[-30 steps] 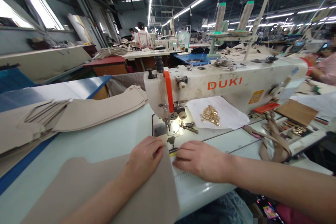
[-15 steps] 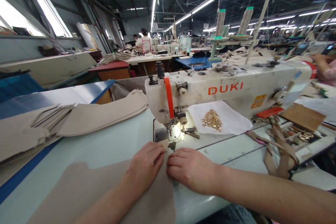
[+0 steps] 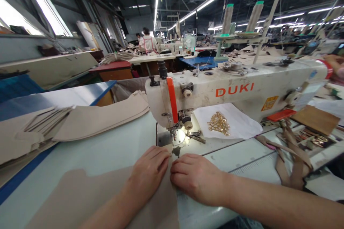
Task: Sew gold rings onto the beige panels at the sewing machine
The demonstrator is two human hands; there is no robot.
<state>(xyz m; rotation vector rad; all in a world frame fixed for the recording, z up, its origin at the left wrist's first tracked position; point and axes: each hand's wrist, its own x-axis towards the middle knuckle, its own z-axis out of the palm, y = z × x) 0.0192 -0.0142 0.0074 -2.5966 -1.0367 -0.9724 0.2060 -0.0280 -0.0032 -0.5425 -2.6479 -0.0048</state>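
Observation:
A large beige fabric piece point(image 3: 99, 193) lies flat on the pale table, its narrow top end close to the needle plate point(image 3: 179, 136) of the sewing machine point(image 3: 201, 89). My left hand point(image 3: 149, 170) rests on this piece, with thumb and fingers pinched together at its right edge. Just across that edge, my right hand point(image 3: 197, 179) has its fingers curled in against the fabric. My knuckles hide both sets of fingertips. The presser foot point(image 3: 174, 132) is a little beyond my hands.
Stacked beige pieces point(image 3: 102, 118) lie at left. Gold metal hardware point(image 3: 219, 123) sits on white paper point(image 3: 243, 123) under the machine arm. Brown straps point(image 3: 294, 161) hang by a tool tray point(image 3: 314, 139) at right. Thread cones point(image 3: 228, 19) stand behind. Other people work farther back.
Both hands keep nearly the same place and grip on the fabric edge. The view has shifted slightly, and the fabric has barely moved.

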